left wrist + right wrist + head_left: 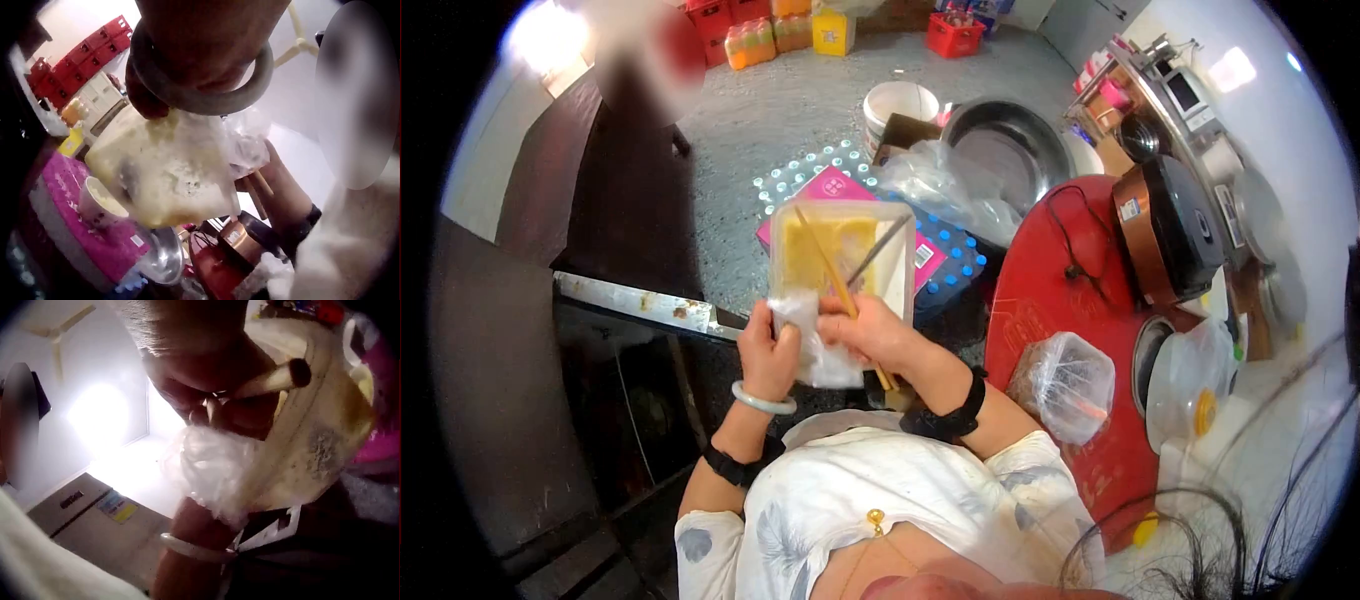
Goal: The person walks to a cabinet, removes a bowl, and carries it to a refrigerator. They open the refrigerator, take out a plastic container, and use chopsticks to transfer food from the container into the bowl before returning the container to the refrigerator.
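In the head view my left hand (768,355), with a pale bangle at its wrist, grips a crumpled clear plastic bag (828,365). My right hand (878,335) holds a pair of wooden chopsticks (832,262) and has its fingertips at the same bag. Just beyond both hands is a translucent rectangular tub (907,270) with yellow food (805,245) inside. A dark, narrow metal utensil (880,248) leans in the tub. From the right wrist view, the bag (209,462) bunches below the right fingers, and one chopstick's dark end (300,373) sticks out.
A red round table (1040,260) on the right bears a rice cooker (1170,230) and a bagged container (1065,385). Past the tub are a pink box (835,185), bottle packs (950,250), a large metal basin (1010,150) and a white bucket (900,100). Another person (650,60) is at upper left.
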The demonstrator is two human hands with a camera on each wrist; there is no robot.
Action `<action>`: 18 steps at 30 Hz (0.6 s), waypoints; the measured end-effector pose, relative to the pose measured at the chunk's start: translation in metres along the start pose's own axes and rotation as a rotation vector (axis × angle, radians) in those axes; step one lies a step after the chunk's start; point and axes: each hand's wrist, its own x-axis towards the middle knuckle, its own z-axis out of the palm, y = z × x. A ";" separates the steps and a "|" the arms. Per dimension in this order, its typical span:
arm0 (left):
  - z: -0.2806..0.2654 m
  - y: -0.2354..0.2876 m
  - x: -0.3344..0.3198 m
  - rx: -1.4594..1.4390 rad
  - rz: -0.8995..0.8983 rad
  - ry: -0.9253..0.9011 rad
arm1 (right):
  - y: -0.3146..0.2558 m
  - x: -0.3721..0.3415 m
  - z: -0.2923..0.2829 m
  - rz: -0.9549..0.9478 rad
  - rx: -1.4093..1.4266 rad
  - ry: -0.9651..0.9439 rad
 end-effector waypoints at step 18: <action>-0.013 -0.071 -0.077 -0.184 -0.301 -0.362 | 0.120 -0.135 0.033 0.091 0.249 0.245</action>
